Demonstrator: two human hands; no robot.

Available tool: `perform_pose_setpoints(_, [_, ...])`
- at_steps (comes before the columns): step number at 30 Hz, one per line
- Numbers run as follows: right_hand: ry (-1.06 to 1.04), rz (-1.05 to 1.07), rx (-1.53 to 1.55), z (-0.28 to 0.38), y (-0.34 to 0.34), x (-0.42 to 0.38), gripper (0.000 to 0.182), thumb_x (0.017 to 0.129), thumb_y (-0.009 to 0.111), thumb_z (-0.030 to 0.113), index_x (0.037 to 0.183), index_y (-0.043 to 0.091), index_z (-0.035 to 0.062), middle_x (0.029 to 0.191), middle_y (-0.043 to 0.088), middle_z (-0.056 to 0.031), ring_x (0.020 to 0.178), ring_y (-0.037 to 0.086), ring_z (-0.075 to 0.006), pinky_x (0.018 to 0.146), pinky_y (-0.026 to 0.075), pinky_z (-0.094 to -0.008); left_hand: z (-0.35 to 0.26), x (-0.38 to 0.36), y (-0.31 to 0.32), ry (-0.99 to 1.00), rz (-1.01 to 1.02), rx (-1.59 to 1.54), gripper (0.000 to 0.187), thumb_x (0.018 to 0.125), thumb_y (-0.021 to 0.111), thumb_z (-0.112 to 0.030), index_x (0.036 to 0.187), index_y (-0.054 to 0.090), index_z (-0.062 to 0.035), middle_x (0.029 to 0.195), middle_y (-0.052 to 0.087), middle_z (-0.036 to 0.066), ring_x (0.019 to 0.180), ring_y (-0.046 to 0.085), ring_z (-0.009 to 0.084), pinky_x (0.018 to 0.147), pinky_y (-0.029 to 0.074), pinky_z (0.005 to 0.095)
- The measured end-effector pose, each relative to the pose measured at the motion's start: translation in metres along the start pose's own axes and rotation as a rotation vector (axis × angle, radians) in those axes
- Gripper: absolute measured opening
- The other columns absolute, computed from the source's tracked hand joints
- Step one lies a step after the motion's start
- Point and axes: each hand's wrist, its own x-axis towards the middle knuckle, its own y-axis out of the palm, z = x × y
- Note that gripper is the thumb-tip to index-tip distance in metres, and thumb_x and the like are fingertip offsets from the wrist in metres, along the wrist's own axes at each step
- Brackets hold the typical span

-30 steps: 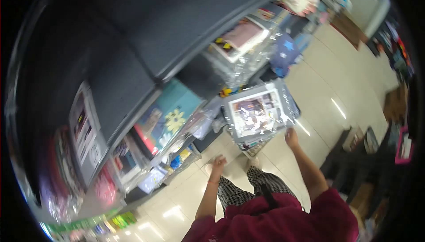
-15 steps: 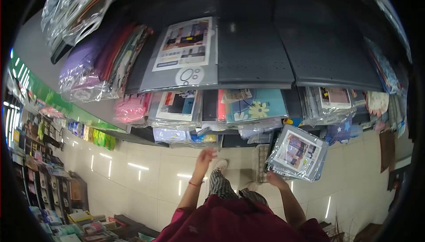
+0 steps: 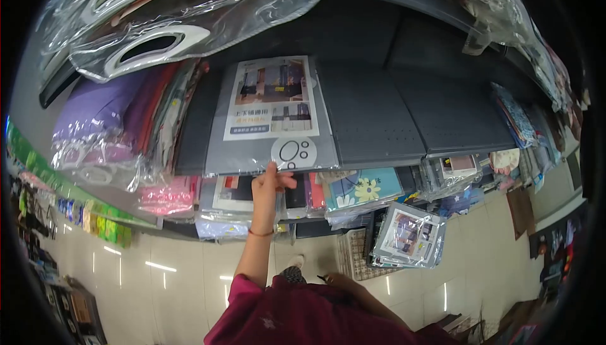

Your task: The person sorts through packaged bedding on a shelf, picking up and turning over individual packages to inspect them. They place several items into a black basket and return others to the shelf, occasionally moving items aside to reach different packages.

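Observation:
My left hand [image 3: 270,184] reaches up to the front edge of a shelf. One finger touches the lower edge of a flat, clear-wrapped grey package [image 3: 271,108] with a printed picture sheet; the other fingers stick out to the right, apart. Low in front of my body, my right hand [image 3: 339,282] is closed around a small dark object, too small to name. To the right of it, a stack of similar wrapped grey packages [image 3: 409,236] lies tilted over a dark support, apart from both hands.
Purple and red wrapped fabric [image 3: 101,114] stands left on the shelf [image 3: 372,124]. Below are pink [image 3: 167,195] and teal flowered packages [image 3: 366,187]. A plastic bag with a handle hole [image 3: 158,48] hangs overhead at the left. A woven basket [image 3: 356,256] sits on the tiled floor.
My left hand has risen from over the floor to the shelf package's edge. My right hand has left the package stack and drawn in toward my body. The view is closer to the shelf.

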Motion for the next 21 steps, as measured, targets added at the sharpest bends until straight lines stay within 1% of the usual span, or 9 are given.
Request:
perform_pose_setpoints(3, [-0.087, 0.004, -0.316, 0.023, 0.002, 0.0, 0.024, 0.09, 0.05, 0.019, 0.109, 0.057, 0.0053, 0.107, 0.06, -0.0172, 0.099, 0.058, -0.035, 0.089, 0.045, -0.0423, -0.01, -0.012, -0.007, 0.002, 0.105, -0.144, 0.048, 0.095, 0.047, -0.03, 0.062, 0.06, 0.002, 0.054, 0.057, 0.009, 0.051, 0.058, 0.0172, 0.054, 0.045, 0.0302])
perform_pose_setpoints(6, [0.063, -0.209, 0.083, 0.029, -0.017, 0.01, 0.033, 0.093, 0.05, 0.028, 0.12, 0.055, 0.0101, 0.109, 0.062, -0.0094, 0.102, 0.06, -0.02, 0.088, 0.047, -0.0332, 0.0, -0.04, -0.042, -0.079, 0.246, -0.11, 0.035, 0.091, 0.047, -0.018, 0.062, 0.056, 0.0003, 0.053, 0.055, 0.008, 0.045, 0.051, 0.0155, 0.049, 0.044, 0.0276])
perform_pose_setpoints(8, [-0.038, -0.141, 0.832, 0.059, -0.054, 0.008, 0.037, 0.094, 0.051, 0.029, 0.123, 0.052, 0.0054, 0.113, 0.06, -0.0093, 0.103, 0.059, -0.0176, 0.092, 0.045, -0.034, 0.015, -0.058, -0.09, -0.161, 0.304, -0.232, 0.02, 0.085, 0.051, -0.015, 0.074, 0.056, 0.0019, 0.052, 0.052, 0.008, 0.041, 0.046, 0.013, 0.043, 0.041, 0.0267])
perform_pose_setpoints(11, [-0.254, -0.13, 0.984, 0.106, -0.107, 0.009, 0.052, 0.095, 0.045, 0.04, 0.126, 0.045, -0.0005, 0.123, 0.054, -0.0158, 0.114, 0.053, -0.0289, 0.1, 0.04, -0.04, 0.023, -0.065, -0.16, 0.06, 0.248, -0.351, 0.044, 0.08, 0.052, -0.015, 0.11, 0.045, 0.0155, 0.038, 0.039, 0.0, 0.028, 0.034, 0.0112, 0.03, 0.042, 0.0301])
perform_pose_setpoints(12, [-0.299, -0.1, 1.173, 0.124, -0.123, 0.009, 0.057, 0.095, 0.042, 0.045, 0.128, 0.043, -0.0013, 0.126, 0.053, -0.0178, 0.118, 0.05, -0.0332, 0.102, 0.038, -0.0423, 0.015, -0.068, -0.175, 0.096, 0.147, -0.393, 0.048, 0.077, 0.052, -0.016, 0.111, 0.044, 0.0171, 0.048, 0.05, 0.004, 0.028, 0.036, 0.0114, 0.028, 0.04, 0.0287])
perform_pose_setpoints(15, [-0.559, 0.077, 1.436, 0.159, -0.16, 0.012, 0.068, 0.091, 0.044, 0.05, 0.136, 0.034, -0.001, 0.133, 0.044, -0.0245, 0.125, 0.043, -0.0386, 0.104, 0.033, -0.0512, 0.016, -0.074, -0.229, 0.089, -0.018, -0.442, 0.048, 0.07, 0.058, -0.02, 0.108, 0.049, 0.0077, 0.087, 0.061, 0.017, 0.052, 0.056, 0.0185, 0.044, 0.049, 0.0283])
perform_pose_setpoints(18, [-0.646, 0.091, 1.624, 0.179, -0.181, 0.019, 0.087, 0.085, 0.045, 0.062, 0.142, 0.025, 0.0002, 0.14, 0.036, -0.0237, 0.13, 0.037, -0.0377, 0.104, 0.029, -0.0565, 0.001, -0.088, -0.241, 0.05, -0.155, -0.365, 0.048, 0.074, 0.056, -0.027, 0.107, 0.052, 0.0062, 0.093, 0.061, 0.017, 0.072, 0.064, 0.0237, 0.061, 0.053, 0.0307])
perform_pose_setpoints(20, [-0.726, 0.202, 1.507, 0.201, -0.198, 0.021, 0.087, 0.086, 0.047, 0.059, 0.144, 0.019, 0.0011, 0.142, 0.036, -0.0194, 0.129, 0.039, -0.0342, 0.104, 0.034, -0.0475, 0.015, -0.097, -0.261, -0.023, -0.368, -0.253, 0.05, 0.077, 0.052, -0.034, 0.107, 0.054, 0.0057, 0.094, 0.063, 0.017, 0.082, 0.064, 0.0259, 0.072, 0.054, 0.0357])
perform_pose_setpoints(21, [-0.532, 0.207, 1.362, 0.22, -0.207, 0.017, 0.079, 0.088, 0.05, 0.049, 0.143, 0.02, 0.0008, 0.14, 0.038, -0.0189, 0.127, 0.041, -0.0319, 0.102, 0.037, -0.044, 0.024, -0.098, -0.271, -0.062, -0.367, -0.241, 0.042, 0.079, 0.053, -0.033, 0.102, 0.058, 0.0024, 0.099, 0.063, 0.016, 0.087, 0.063, 0.0251, 0.077, 0.052, 0.0362])
